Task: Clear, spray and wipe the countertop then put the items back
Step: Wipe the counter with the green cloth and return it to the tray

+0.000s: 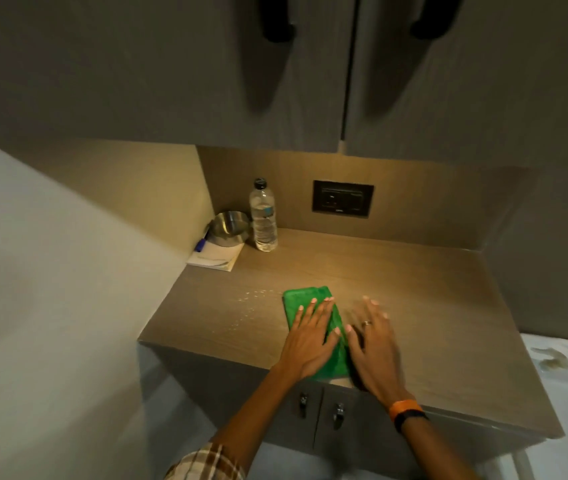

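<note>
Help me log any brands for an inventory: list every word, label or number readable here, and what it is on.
No text can be read.
Bottle: small blue label, too blurred to read.
Socket: tiny print at its lower edge, too small to read.
Notepad: faint marks, illegible.

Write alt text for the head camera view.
Two bare hands press flat on a wooden countertop: the left hand on a green cloth, the right hand beside it. Spray droplets lie left; a water bottle, metal bowl and notepad sit in the back corner.
</note>
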